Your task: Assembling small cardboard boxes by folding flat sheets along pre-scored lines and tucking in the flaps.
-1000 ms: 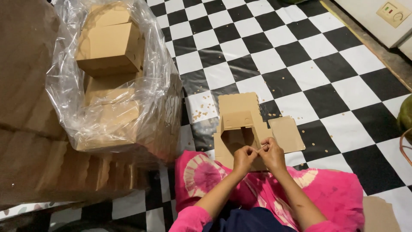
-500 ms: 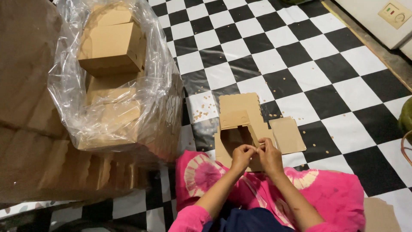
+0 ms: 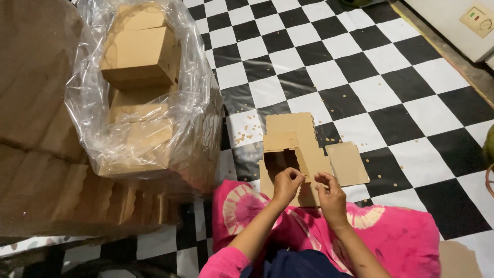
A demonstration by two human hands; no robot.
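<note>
A half-folded brown cardboard box rests on my pink-clad lap and the chequered floor, its flaps spread out and its hollow facing up. My left hand pinches the near wall of the box. Just to its right, my right hand grips the same near edge. One flap lies flat to the right, and another sticks out at the far side.
A clear plastic bag at the left holds several folded brown boxes. Stacks of flat cardboard lie along the left side. Small crumbs of cardboard dot the black-and-white floor. A wall socket is at the top right.
Both hands stay on the box's near edge, with the fingers shifting slightly. The box has barely moved.
</note>
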